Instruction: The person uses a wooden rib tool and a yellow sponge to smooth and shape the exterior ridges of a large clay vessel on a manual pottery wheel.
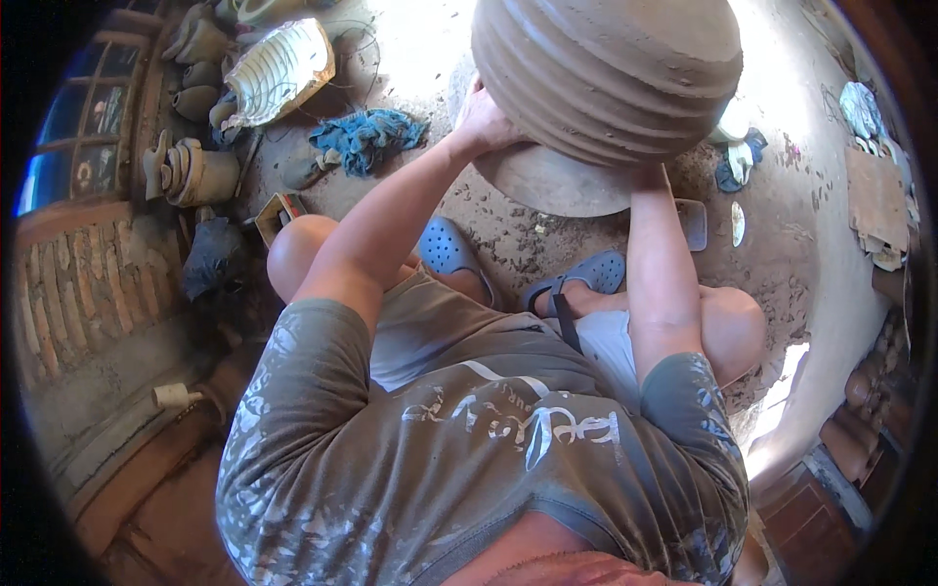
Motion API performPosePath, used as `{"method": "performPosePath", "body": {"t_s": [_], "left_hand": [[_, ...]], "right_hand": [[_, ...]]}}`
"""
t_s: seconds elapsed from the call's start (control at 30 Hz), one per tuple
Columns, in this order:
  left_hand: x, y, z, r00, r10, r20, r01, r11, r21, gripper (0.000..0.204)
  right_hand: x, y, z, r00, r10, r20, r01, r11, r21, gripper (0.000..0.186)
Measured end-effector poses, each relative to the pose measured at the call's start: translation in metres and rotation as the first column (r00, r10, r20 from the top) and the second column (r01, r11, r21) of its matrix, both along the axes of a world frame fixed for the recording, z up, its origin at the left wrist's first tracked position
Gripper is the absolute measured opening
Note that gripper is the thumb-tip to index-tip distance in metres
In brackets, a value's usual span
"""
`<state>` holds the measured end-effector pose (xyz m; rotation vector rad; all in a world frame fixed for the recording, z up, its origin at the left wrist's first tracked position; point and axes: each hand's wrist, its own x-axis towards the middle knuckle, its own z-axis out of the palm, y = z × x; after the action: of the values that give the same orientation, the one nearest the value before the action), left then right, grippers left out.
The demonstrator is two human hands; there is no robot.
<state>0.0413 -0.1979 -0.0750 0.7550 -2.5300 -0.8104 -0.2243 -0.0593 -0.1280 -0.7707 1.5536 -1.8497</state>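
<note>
Grey-brown ribbed clay pot (pixel 611 78), over round disc (pixel 552 186), left hand (pixel 489 119) touching pot, right hand hidden by pot, both grips indeterminable

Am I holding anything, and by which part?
Apparently the ridged clay pot: left hand at its lower left edge; the right hand is hidden, its hold unclear.
</note>
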Motion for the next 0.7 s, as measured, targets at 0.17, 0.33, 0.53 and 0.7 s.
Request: {"method": "performPosePath", "body": {"t_s": [0.17, 0.33, 0.53, 0.7], "left_hand": [[-0.004, -0.009, -0.017, 0.998, -0.029, 0.058, 0.034, 0.995, -0.098, 0.088], [-0.005, -0.016, -0.017, 0.984, -0.091, 0.155, 0.109, 0.988, -0.112, 0.107], [-0.005, -0.017, -0.016, 0.992, -0.083, 0.092, 0.09, 0.993, -0.081, 0.111], [-0.003, -0.021, -0.024, 0.992, -0.112, 0.054, 0.118, 0.986, -0.12, 0.108]], "right_hand": [[-0.001, 0.001, -0.003, 1.0, 0.01, -0.015, -0.01, 1.0, 0.017, 0.054], [-0.001, 0.001, -0.004, 0.999, 0.029, -0.029, -0.029, 0.999, 0.028, 0.054], [-0.001, 0.004, -0.004, 0.999, 0.037, -0.035, -0.035, 0.999, 0.031, 0.054], [0.001, 0.003, -0.005, 0.998, 0.046, -0.032, -0.045, 0.999, 0.031, 0.053]]}}
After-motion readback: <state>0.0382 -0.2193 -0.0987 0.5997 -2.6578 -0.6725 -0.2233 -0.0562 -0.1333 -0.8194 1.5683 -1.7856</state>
